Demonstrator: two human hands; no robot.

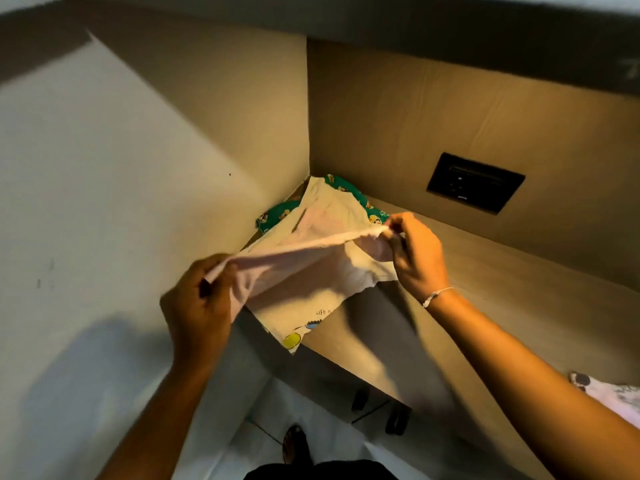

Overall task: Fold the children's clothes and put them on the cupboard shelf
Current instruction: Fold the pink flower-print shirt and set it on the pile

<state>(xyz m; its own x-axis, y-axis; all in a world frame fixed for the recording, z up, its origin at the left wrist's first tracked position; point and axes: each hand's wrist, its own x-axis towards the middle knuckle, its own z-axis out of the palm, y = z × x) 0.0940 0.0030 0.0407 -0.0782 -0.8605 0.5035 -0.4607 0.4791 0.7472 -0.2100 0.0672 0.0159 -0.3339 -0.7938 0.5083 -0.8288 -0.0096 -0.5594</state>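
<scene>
Pale wood cupboard shelf (502, 306), green cartoon-print garment (280, 216) tucked in its back left corner. Draped over that and the shelf's front left edge, a cream-pink printed child's top (325, 230), hem taut between left hand (199, 299) and right hand (417, 258), both pinching cloth. At the shelf's right end, a pink patterned garment (613, 396); behind the shelf, a black rectangular wall plate (475, 183).

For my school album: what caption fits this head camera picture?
A pale garment held between left hand and right hand over the shelf, green garment behind.
</scene>
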